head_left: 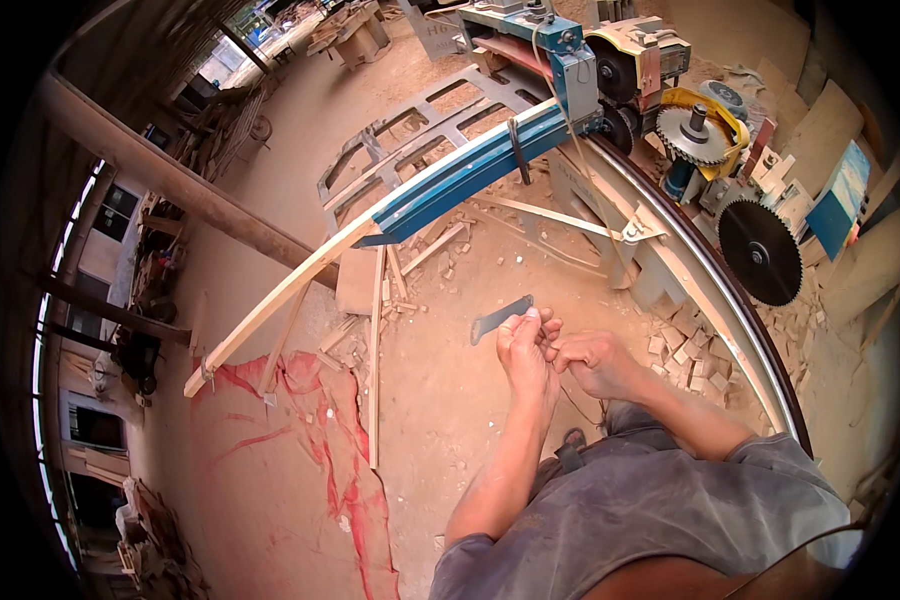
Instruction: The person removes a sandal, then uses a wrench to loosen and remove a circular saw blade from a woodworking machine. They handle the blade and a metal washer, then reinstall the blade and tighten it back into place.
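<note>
In front of my body, my left hand (530,347) is raised with its fingers curled and pinched together. Close against it, my right hand (594,362) is closed too, its knuckles toward the left fingers. What they pinch, if anything, is too small or hidden to make out. Just beyond the left fingertips shows a flat grey bar (500,319) with rounded ends; I cannot tell whether it touches the hand or lies on the floor behind. Below the hands runs a thin dark cord (576,408).
A blue machine beam (460,175) with a long wooden strip (280,315) crosses ahead. Circular saw blades (760,252) and a curved metal rail (735,300) stand at right. Wood offcuts (692,350) and a red sheet (305,378) lie on the dusty floor.
</note>
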The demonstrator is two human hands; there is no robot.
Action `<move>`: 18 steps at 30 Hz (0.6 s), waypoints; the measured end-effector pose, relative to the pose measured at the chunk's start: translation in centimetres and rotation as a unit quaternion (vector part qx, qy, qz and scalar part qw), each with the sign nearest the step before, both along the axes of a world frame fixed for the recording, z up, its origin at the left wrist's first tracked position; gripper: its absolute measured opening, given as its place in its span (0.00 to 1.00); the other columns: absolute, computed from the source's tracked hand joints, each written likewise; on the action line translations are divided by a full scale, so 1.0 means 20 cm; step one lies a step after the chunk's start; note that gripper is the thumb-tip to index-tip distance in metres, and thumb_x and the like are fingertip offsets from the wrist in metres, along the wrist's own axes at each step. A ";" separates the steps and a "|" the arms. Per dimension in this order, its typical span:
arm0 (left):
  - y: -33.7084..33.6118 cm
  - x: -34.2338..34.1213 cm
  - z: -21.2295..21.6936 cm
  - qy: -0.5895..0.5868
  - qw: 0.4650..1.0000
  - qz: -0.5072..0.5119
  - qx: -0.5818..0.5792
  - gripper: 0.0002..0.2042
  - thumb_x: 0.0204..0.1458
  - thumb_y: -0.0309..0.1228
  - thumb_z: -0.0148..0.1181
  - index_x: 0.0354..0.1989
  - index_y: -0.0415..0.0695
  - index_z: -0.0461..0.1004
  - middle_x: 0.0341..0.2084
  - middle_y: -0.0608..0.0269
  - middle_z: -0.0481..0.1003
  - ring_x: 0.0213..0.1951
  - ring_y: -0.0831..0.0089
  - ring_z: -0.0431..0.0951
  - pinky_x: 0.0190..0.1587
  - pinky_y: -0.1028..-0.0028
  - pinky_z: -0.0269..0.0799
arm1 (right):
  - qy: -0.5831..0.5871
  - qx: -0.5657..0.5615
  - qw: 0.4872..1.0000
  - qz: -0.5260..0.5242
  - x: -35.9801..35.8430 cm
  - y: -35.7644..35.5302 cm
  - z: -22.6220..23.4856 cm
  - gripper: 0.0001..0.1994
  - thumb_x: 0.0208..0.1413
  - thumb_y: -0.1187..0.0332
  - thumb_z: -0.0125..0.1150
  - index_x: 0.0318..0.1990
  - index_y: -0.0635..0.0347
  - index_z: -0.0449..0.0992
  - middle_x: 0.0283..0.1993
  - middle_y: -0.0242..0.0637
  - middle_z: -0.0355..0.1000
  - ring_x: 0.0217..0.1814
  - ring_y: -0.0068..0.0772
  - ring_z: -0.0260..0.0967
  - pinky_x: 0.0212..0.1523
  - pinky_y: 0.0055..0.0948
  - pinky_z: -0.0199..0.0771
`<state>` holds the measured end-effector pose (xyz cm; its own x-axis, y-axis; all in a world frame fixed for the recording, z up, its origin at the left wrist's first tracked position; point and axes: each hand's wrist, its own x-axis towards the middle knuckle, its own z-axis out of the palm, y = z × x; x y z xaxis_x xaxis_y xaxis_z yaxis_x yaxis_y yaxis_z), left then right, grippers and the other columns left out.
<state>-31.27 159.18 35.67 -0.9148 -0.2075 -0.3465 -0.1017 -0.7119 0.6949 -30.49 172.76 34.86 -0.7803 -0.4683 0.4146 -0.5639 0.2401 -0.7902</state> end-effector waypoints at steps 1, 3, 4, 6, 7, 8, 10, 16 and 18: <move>-0.04 -0.04 0.00 -0.020 0.999 0.009 -0.027 0.15 0.61 0.27 0.55 0.52 0.34 0.64 0.35 0.55 0.76 0.33 0.71 0.77 0.32 0.74 0.74 | -0.031 -0.012 0.999 0.008 -0.06 -0.04 -0.01 0.07 0.45 0.83 0.53 0.24 0.60 0.75 0.29 0.35 0.77 0.33 0.36 0.76 0.33 0.33 0.73; -0.06 -0.16 0.01 -0.055 0.995 0.018 -0.079 0.22 0.61 0.26 0.55 0.61 0.31 0.59 0.35 0.55 0.76 0.33 0.72 0.77 0.30 0.77 0.72 | -0.222 -0.048 0.972 0.068 -0.17 -0.01 -0.07 0.06 0.51 0.80 0.54 0.31 0.61 0.77 0.35 0.36 0.79 0.37 0.32 0.77 0.37 0.32 0.75; -0.09 -0.23 -0.05 -0.041 0.990 0.003 -0.136 0.30 0.59 0.21 0.53 0.68 0.30 0.49 0.35 0.55 0.76 0.32 0.75 0.76 0.29 0.79 0.71 | -0.313 -0.070 0.942 0.098 -0.24 0.02 -0.11 0.06 0.55 0.79 0.54 0.34 0.61 0.78 0.38 0.36 0.80 0.39 0.30 0.78 0.40 0.31 0.75; -0.10 -0.42 -0.18 0.001 0.977 -0.008 -0.214 0.28 0.57 0.18 0.51 0.66 0.29 0.53 0.34 0.56 0.77 0.30 0.76 0.76 0.30 0.79 0.71 | -0.483 -0.247 0.833 0.105 -0.42 0.10 -0.24 0.07 0.60 0.76 0.53 0.42 0.64 0.77 0.45 0.40 0.79 0.43 0.30 0.78 0.44 0.30 0.75; -0.11 -0.50 -0.23 0.019 0.966 -0.014 -0.259 0.27 0.56 0.16 0.50 0.65 0.29 0.55 0.34 0.57 0.77 0.29 0.76 0.75 0.30 0.79 0.71 | -0.558 -0.335 0.752 0.108 -0.50 0.13 -0.33 0.09 0.62 0.74 0.53 0.46 0.65 0.76 0.48 0.43 0.79 0.45 0.30 0.77 0.46 0.30 0.75; -0.10 -0.57 -0.29 0.035 0.952 -0.039 -0.303 0.25 0.55 0.16 0.50 0.63 0.29 0.58 0.33 0.57 0.77 0.29 0.76 0.75 0.31 0.79 0.71 | -0.565 -0.324 0.756 0.068 -0.59 0.15 -0.43 0.15 0.67 0.64 0.50 0.51 0.67 0.72 0.49 0.49 0.77 0.47 0.39 0.77 0.50 0.36 0.74; -0.06 -0.73 -0.32 0.065 0.915 -0.093 -0.387 0.23 0.52 0.14 0.48 0.60 0.30 0.64 0.31 0.59 0.77 0.28 0.77 0.75 0.31 0.79 0.71 | -0.656 -0.437 0.611 0.074 -0.79 0.12 -0.48 0.20 0.68 0.57 0.45 0.50 0.67 0.73 0.49 0.50 0.77 0.50 0.42 0.75 0.54 0.39 0.72; 0.11 -1.14 -0.16 0.183 0.732 -0.268 -0.599 0.22 0.49 0.13 0.48 0.55 0.35 0.71 0.26 0.58 0.74 0.26 0.71 0.76 0.33 0.75 0.71 | -0.677 -0.597 0.429 -0.034 -1.31 0.15 -0.64 0.31 0.68 0.46 0.38 0.57 0.71 0.68 0.53 0.49 0.74 0.53 0.45 0.72 0.57 0.45 0.69; 0.07 -1.22 -0.09 0.120 0.719 -0.360 -0.582 0.25 0.48 0.15 0.49 0.58 0.39 0.69 0.32 0.49 0.77 0.32 0.61 0.79 0.36 0.67 0.73 | -0.647 -0.606 0.463 -0.003 -1.44 0.22 -0.62 0.29 0.68 0.49 0.40 0.57 0.72 0.68 0.51 0.49 0.74 0.54 0.45 0.72 0.56 0.43 0.71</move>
<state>-55.74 160.63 33.95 -0.9346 0.3286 -0.1365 0.0691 0.5438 0.8364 -59.21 177.14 22.48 -0.7416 -0.5003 -0.4469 0.5682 -0.8226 -0.0221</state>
